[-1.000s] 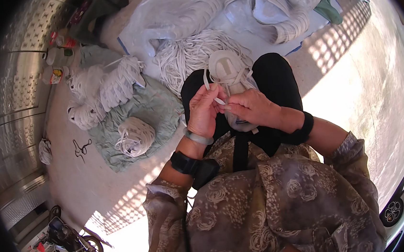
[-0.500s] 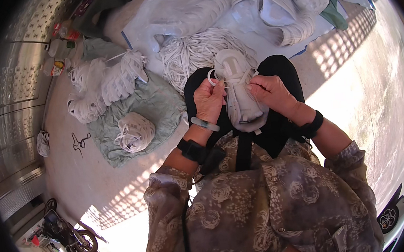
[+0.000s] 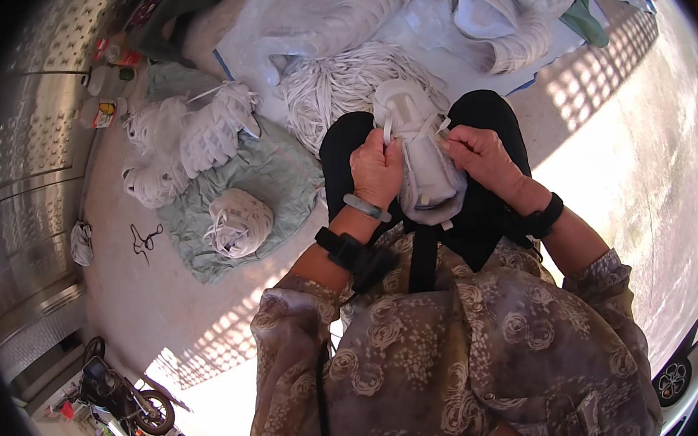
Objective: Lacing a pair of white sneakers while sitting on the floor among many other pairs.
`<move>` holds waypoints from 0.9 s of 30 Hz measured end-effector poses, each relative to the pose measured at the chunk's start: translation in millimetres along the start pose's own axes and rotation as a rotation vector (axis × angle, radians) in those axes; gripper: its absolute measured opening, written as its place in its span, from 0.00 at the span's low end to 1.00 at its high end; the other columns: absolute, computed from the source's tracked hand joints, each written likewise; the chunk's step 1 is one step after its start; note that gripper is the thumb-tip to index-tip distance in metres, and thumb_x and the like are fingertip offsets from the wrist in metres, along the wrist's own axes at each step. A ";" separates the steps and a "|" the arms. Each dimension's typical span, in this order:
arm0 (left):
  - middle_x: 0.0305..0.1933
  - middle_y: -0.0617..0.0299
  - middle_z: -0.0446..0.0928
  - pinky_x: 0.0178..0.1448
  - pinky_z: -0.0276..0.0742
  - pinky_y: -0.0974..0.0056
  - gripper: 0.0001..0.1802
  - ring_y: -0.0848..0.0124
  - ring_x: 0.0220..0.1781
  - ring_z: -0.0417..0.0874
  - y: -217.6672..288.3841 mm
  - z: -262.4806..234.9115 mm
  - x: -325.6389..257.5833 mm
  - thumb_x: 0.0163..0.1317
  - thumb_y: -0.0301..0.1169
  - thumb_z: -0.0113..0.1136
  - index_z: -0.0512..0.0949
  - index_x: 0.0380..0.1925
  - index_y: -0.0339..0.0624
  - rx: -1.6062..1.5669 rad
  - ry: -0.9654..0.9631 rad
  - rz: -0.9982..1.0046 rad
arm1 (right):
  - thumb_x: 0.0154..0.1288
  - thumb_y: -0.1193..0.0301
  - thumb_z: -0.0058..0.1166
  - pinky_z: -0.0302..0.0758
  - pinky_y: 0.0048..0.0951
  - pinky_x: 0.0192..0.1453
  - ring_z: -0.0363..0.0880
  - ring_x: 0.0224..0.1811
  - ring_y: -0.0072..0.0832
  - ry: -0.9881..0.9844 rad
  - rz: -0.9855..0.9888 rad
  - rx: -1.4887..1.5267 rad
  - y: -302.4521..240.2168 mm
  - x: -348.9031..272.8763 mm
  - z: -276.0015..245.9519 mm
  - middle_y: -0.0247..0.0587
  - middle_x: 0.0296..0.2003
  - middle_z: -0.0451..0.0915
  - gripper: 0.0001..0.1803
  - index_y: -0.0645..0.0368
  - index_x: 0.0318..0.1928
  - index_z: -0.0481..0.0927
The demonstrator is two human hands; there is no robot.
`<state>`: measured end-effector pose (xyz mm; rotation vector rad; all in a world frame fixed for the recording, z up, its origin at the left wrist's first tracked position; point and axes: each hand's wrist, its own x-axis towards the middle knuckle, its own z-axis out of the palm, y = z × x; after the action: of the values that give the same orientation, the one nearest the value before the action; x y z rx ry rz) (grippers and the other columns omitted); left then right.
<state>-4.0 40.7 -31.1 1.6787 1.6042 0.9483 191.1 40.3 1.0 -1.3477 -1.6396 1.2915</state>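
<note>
Since a moment ago both hands have drawn the white bundle (image 3: 425, 161) lower onto the lap. Left hand (image 3: 375, 168) and right hand (image 3: 480, 152) fingers pinch its thin straps; keeping both straps evenly taut should hold the stack tidy.

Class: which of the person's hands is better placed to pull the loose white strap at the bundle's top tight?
Probably left. The left hand pinches the white strap atop the bundle; the right hand grips its side.
</note>
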 end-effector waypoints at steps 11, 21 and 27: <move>0.26 0.62 0.70 0.25 0.70 0.67 0.29 0.69 0.18 0.69 27.0 -27.4 -10.1 0.36 0.38 0.73 0.66 0.35 0.40 0.166 -0.068 0.316 | 0.53 0.74 0.53 0.67 0.24 0.25 0.69 0.20 0.21 0.041 -0.128 -0.029 -4.0 6.8 4.3 0.36 0.19 0.72 0.04 0.62 0.29 0.75; 0.26 0.51 0.74 0.30 0.73 0.58 0.24 0.57 0.25 0.77 26.3 -30.0 -16.8 0.44 0.30 0.58 0.68 0.43 0.34 0.340 -0.179 0.233 | 0.46 0.73 0.53 0.72 0.37 0.29 0.75 0.26 0.39 -0.007 -0.436 -0.521 -15.1 19.0 41.6 0.40 0.25 0.71 0.06 0.56 0.27 0.71; 0.25 0.51 0.75 0.31 0.73 0.54 0.19 0.53 0.27 0.78 26.9 -26.4 -17.4 0.44 0.28 0.55 0.70 0.39 0.35 0.332 -0.103 0.267 | 0.46 0.71 0.55 0.72 0.36 0.29 0.76 0.27 0.39 0.008 -0.421 -0.631 -12.2 19.6 44.6 0.39 0.26 0.72 0.09 0.56 0.30 0.71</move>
<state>-11.4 20.5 4.4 2.1759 1.5581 0.7317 141.4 46.6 -3.2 -1.2279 -2.2818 0.5369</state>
